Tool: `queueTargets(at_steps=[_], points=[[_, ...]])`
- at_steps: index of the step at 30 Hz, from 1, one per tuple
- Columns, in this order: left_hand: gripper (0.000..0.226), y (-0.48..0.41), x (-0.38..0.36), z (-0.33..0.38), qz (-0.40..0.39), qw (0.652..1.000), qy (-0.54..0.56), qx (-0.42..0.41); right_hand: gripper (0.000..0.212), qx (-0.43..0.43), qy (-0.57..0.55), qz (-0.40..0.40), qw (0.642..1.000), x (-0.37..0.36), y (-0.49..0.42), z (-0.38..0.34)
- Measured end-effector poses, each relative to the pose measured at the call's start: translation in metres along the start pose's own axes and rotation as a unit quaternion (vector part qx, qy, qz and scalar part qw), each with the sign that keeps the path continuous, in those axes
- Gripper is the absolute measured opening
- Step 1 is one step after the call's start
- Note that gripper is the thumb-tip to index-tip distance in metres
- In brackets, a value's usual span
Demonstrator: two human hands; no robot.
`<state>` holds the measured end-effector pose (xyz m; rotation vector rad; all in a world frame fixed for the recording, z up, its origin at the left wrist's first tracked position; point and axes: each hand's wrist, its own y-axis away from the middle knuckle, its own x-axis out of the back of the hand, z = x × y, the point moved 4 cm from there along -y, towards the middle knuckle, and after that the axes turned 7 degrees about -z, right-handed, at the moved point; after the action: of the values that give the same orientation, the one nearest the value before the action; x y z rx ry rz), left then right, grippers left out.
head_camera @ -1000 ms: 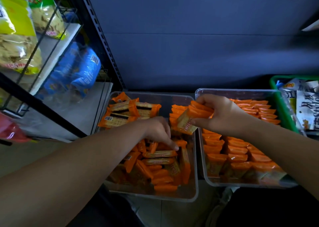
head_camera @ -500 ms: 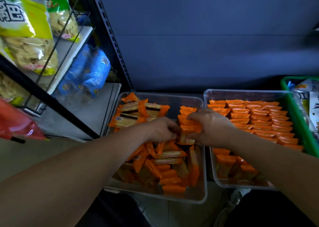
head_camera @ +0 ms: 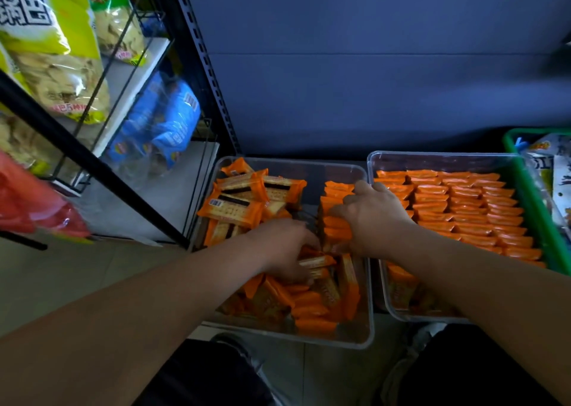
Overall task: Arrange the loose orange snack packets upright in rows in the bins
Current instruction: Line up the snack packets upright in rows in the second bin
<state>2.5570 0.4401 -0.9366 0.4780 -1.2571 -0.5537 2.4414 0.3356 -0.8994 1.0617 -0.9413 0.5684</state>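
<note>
Both hands down in the left clear plastic bin (head_camera: 358, 342). Left hand (head_camera: 282, 248) buried among loose orange snack packets (head_camera: 247, 203), grip hidden, cannot tell. Right hand (head_camera: 372, 217) closed around upright orange packets (head_camera: 335, 223) in a row. Right clear plastic bin (head_camera: 432, 158) packed in rows.

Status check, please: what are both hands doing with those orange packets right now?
Left hand down among loose packets, grip hidden. Right hand on the upright row in the left bin. Nothing in the way.
</note>
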Motion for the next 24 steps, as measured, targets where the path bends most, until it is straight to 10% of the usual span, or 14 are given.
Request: queueTargets(at_steps=[24], points=[[0.072, 0.035, 0.006, 0.015, 0.103, 0.988, -0.096, 0.056, 0.04, -0.058, -0.041, 0.007, 0.997, -0.008, -0.012, -0.016]])
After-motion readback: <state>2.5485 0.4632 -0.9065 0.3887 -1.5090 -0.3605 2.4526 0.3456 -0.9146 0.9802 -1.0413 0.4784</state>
